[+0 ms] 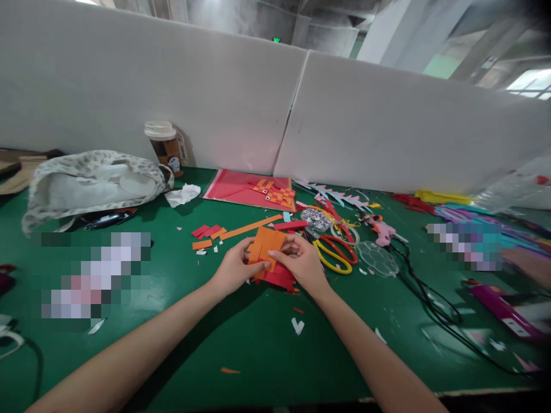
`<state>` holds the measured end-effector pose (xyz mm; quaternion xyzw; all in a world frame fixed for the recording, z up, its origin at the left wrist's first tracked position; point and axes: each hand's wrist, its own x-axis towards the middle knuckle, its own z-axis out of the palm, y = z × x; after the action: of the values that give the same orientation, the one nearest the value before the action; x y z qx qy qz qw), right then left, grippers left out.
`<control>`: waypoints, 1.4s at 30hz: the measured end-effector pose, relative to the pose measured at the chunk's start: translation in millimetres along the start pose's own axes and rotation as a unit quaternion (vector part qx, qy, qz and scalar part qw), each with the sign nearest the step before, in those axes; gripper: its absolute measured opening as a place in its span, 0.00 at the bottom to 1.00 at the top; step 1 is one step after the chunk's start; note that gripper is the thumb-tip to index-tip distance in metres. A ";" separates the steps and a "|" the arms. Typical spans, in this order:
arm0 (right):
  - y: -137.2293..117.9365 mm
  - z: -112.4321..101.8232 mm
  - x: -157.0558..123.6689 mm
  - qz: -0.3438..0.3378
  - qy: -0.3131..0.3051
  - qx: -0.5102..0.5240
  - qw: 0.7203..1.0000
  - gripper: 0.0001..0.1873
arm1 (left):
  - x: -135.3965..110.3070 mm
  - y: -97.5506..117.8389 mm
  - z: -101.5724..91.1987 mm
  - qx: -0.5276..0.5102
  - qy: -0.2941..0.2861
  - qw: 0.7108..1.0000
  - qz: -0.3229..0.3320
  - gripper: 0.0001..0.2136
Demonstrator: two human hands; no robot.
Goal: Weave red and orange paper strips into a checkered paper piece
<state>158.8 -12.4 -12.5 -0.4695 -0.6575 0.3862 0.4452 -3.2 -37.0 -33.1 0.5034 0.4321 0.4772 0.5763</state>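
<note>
Both my left hand (241, 261) and my right hand (299, 261) hold a piece of orange paper (263, 245) between thumbs and fingers, just above the table. My thumbs press on its front from either side. Below the orange piece, red paper (278, 276) shows with ragged lower edges; whether it is joined to the orange one I cannot tell. Close to my right hand lie scissors (333, 261) with yellow and red handles. An orange paper strip (252, 227) and several red and orange scraps (209, 232) lie beyond my left hand.
On the green table (181, 355) stand a coffee cup (163, 146) and a patterned cloth bag (99, 183). A red sheet (232, 186) bears woven orange fish shapes. At right lie a pink glue gun (383, 229), black cords (426, 298) and a purple tool (501, 310). White panels (193, 92) close the back.
</note>
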 end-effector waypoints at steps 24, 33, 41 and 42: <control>1.8 -1.0 -1.3 0.011 -0.087 0.054 0.995 0.17 | -1.5 -6.1 -0.3 0.082 -0.021 0.996 0.029 0.21; 1.2 -3.8 1.3 0.031 -0.049 0.043 0.997 0.16 | -1.7 1.3 0.6 0.022 0.026 0.999 0.024 0.19; -4.4 -2.2 -2.2 0.076 -0.074 0.066 0.992 0.15 | -0.3 -2.1 -0.7 0.029 -0.004 1.000 0.007 0.20; -5.3 -2.3 -2.5 0.077 -0.077 0.058 0.992 0.14 | -0.8 -2.3 -0.1 0.031 -0.014 0.999 0.006 0.21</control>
<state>160.0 -16.0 -7.4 -0.4609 -0.6283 0.4913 0.3891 -3.1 -37.8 -35.4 0.5300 0.4360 0.4600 0.5634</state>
